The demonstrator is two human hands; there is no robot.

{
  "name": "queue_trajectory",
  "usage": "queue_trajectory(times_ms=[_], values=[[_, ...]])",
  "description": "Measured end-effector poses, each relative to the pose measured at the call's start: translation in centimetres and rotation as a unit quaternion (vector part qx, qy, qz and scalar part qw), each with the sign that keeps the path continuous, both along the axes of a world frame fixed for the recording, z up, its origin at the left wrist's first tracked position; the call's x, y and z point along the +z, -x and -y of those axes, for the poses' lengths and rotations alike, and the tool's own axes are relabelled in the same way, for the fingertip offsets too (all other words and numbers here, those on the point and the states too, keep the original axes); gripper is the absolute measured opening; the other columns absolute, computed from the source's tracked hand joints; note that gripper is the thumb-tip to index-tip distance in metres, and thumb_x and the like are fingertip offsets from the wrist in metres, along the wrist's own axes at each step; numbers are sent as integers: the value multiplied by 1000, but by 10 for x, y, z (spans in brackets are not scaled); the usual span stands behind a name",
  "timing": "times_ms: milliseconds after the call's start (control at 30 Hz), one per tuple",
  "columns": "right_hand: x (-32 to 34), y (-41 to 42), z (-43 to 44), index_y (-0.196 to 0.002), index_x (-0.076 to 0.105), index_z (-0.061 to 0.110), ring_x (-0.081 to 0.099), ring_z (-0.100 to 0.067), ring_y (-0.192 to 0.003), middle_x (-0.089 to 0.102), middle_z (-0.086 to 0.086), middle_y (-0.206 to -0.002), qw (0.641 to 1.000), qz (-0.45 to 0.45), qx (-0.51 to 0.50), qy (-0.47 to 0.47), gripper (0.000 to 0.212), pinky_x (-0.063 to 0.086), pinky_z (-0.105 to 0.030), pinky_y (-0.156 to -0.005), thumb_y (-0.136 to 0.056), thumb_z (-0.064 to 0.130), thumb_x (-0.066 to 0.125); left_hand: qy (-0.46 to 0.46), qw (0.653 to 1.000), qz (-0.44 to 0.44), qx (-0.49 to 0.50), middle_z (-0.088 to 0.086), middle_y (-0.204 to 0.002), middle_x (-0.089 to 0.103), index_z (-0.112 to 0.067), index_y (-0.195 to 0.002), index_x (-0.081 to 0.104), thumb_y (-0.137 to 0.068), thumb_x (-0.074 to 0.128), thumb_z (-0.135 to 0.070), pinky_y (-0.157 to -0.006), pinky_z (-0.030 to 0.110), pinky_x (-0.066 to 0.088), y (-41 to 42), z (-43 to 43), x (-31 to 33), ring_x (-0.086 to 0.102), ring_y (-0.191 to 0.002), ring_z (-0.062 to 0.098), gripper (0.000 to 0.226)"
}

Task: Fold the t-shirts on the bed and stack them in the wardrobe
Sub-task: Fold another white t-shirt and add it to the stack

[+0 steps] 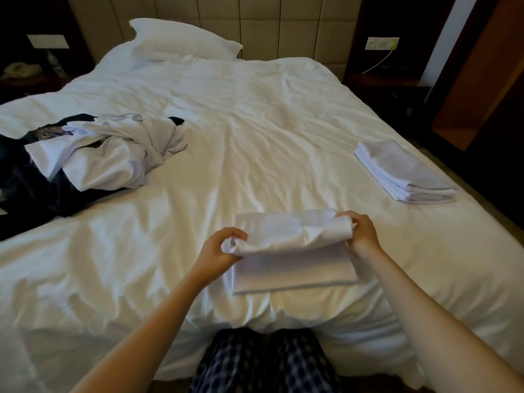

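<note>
A: Progress?

B: Mid-fold. White shirt [292,268] at middle of near edge of bed [255,123]. Near half lying flat, far half held up and curled over it.

A: Hands?

B: Left hand [224,248] gripping left end of the raised fold, fingers curled tight on the cloth. Right hand [360,232] doing the same at the right end, thumb and fingers clamped on the bunched edge.

A: Done so far?

B: Stack [405,171] by right edge, squared up, all white. Looks like three or four pieces, exact count unclear.

A: Left to do?

B: Pile [113,154] near left edge, crumpled white shirts lying over a dark garment [28,177]. Several to fold yet, number impossible to tell. Nothing moved to a wardrobe, judging by the stack sitting on the bed. Wooden unit [482,80] beyond far right corner, maybe the wardrobe, cannot confirm.

A: Rough estimate?

B: Around halfway on folding, at a guess. Stacking step not begun.

A: Text, brands, labels?

B: None readable. Speckled print on the dark garment, no letters made out. Wall plate [382,43] right of headboard blank. Shirts plain as seen.

A: Anything else?

B: Pillow [181,41] at head edge. Checked trousers [263,364] below near edge.
</note>
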State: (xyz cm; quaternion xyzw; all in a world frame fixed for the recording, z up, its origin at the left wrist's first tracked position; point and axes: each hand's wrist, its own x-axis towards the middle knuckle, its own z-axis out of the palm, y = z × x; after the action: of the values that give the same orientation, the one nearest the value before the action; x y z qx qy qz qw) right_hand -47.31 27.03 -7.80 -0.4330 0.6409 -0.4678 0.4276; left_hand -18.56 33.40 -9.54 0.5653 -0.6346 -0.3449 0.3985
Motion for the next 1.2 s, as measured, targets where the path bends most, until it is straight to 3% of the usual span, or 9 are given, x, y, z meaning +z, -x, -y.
queue_trajectory(times_ms=[67, 233, 300, 433, 567, 733, 900, 1033, 1200], values=[[-11, 5, -12, -76, 67, 15, 55, -21, -82, 63, -16, -96, 999, -49, 16, 6, 39, 43, -15, -64, -83, -15, 42, 40, 996, 75, 4, -25, -109, 53, -56, -81, 61, -65, 73, -25, -88, 15, 34, -2, -10, -13, 49, -104, -1, 36], [-10, 8, -33, -92, 68, 16, 52, -20, -65, 59, -13, -95, 997, 30, 11, -71, 30, 41, -20, -47, -93, 2, 41, 72, 986, 150, -8, -16, -121, 42, -64, -84, 55, -75, 64, 2, -99, 30, 29, -3, -22, -30, 40, -118, 17, 68], [-3, 4, -36, -113, 57, 13, 54, -19, -73, 56, -10, -103, 995, 27, 20, -96, 21, 42, -25, -54, -94, 17, 50, 47, 987, 152, -17, -11, -127, 40, -58, -77, 58, -73, 56, 8, -101, 30, 26, 0, -24, -25, 37, -122, 19, 66], [2, 0, -37, -130, 39, 19, 52, -26, -95, 49, -7, -111, 986, -88, 59, -131, 53, 40, -28, -61, -83, 12, 63, 32, 987, 152, 40, 2, -134, 46, -30, -73, 61, -62, 41, 22, -103, 36, 26, 10, -24, -10, 36, -127, 27, 56], [3, -4, -41, -126, 40, 19, 51, -27, -96, 49, -8, -114, 987, -65, 38, -140, 50, 40, -29, -62, -80, 8, 58, 70, 975, 187, 97, 9, -140, 43, -16, -99, 68, -71, 42, 15, -102, 35, 29, 38, -17, 12, 36, -130, 31, 49], [3, -13, -48, -131, 33, 12, 49, -29, -96, 47, -11, -115, 979, -132, 13, -157, 54, 41, -31, -74, -82, 10, 56, -18, 962, 273, 13, 8, -159, 0, -15, -149, 18, -94, 33, -8, -117, 37, 4, 81, 0, 14, -1, -146, 25, 57], [11, -42, -45, -147, 19, 15, 26, -32, -134, 21, -15, -150, 849, -528, 32, -2, 65, 27, -41, -105, -90, 19, 51, -72, 930, 360, 5, 8, -158, -14, -10, -150, -5, -102, 20, -24, -117, 40, -5, 91, 15, -4, -12, -145, 25, 56], [1, -71, -26, -152, 7, 20, -6, -21, -147, -6, -3, -160, 812, -557, 157, 72, 58, 0, -38, -118, -100, 23, 33, -53, 913, 404, -19, 6, -157, -17, -10, -149, -9, -103, 17, -26, -116, 36, -7, 94, 20, -5, -14, -145, 21, 56], [-31, -64, -16, -152, -2, 24, -12, -21, -146, -10, -4, -159, 783, -574, 237, -25, 58, -10, -42, -116, -101, 45, 17, -88, 905, 416, -13, 6, -158, -15, -12, -150, -9, -102, 14, -38, -116, 34, -10, 76, 26, -24, -14, -145, 19, 59]])
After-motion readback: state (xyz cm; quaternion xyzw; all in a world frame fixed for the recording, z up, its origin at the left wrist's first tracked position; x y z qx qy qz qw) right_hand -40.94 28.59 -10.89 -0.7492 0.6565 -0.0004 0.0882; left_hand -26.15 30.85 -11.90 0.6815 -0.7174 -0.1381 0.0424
